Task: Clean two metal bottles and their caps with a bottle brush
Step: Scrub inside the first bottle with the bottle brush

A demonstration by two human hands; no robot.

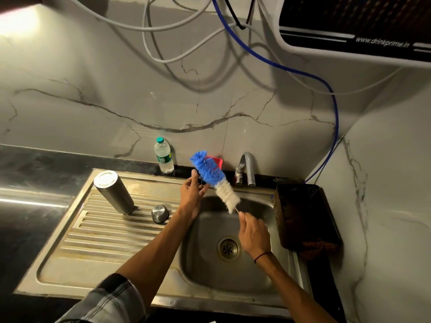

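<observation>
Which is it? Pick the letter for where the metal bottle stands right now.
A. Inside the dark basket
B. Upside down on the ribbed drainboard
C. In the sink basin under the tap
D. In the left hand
B. The metal bottle stands mouth-down on the ribbed drainboard, left of the basin, beside a metal cap; neither hand touches it, since the right hand holds the bottle brush.

Single head view, looking forward-down, close over sink (233,297).
</observation>
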